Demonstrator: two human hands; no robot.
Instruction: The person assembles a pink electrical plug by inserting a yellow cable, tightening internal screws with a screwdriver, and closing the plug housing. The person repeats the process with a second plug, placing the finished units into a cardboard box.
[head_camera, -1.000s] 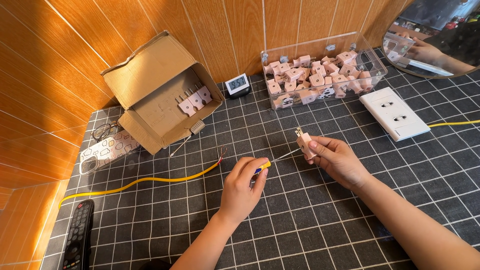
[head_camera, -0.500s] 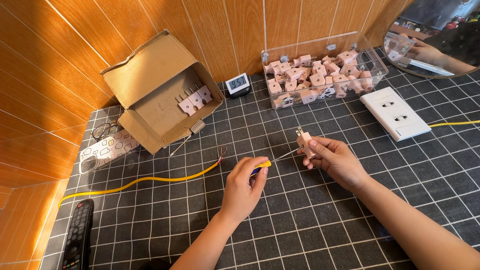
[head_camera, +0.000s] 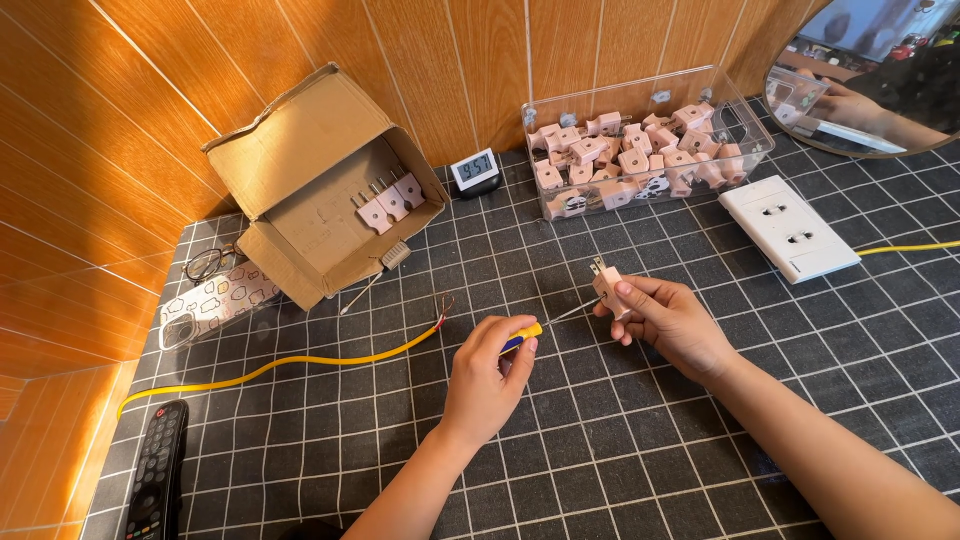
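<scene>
— Moved since half a second back? Hardly anything; both hands held in place, pink plug (head_camera: 607, 287) tipped a touch more upright.

— Left hand (head_camera: 487, 380)?

— Curled tight round a small screwdriver (head_camera: 535, 328) with yellow and blue handle, thin shaft reaching right to the plug's side.

— Right hand (head_camera: 668, 322)?

— Pinched shut on the plug, prongs pointing up and left, lifted just above the black gridded bench (head_camera: 620, 450).

— Nearby?

— Yellow cable (head_camera: 300, 360) lying left of the hands, bare strands at its near end. Further back, open cardboard box (head_camera: 320, 185) with three more plugs inside, clear bin (head_camera: 650, 150) full of pink plugs, small digital clock (head_camera: 474, 170) between them. White wall socket plate (head_camera: 788, 226) to the right, remote control (head_camera: 152, 485) at the lower left edge, glasses (head_camera: 212, 262) beside a patterned phone case (head_camera: 215, 305).
</scene>
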